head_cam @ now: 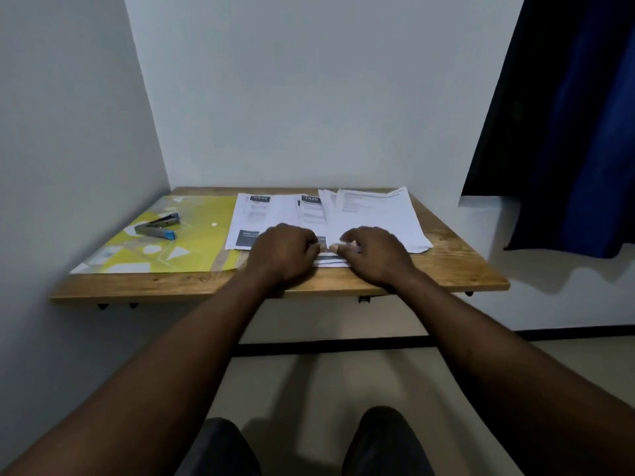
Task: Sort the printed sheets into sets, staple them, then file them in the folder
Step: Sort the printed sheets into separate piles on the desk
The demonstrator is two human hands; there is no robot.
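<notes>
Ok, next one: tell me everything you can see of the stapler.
The grey metal stapler lies on the yellow-green translucent plastic folder, at the left of the wooden table. Its two arms join at the left end and spread apart towards the right, so it looks partly open; the lower arm ends in a blue tip. Only the folder touches it: the left hand and the right hand hold the white printed sheets further right.
</notes>
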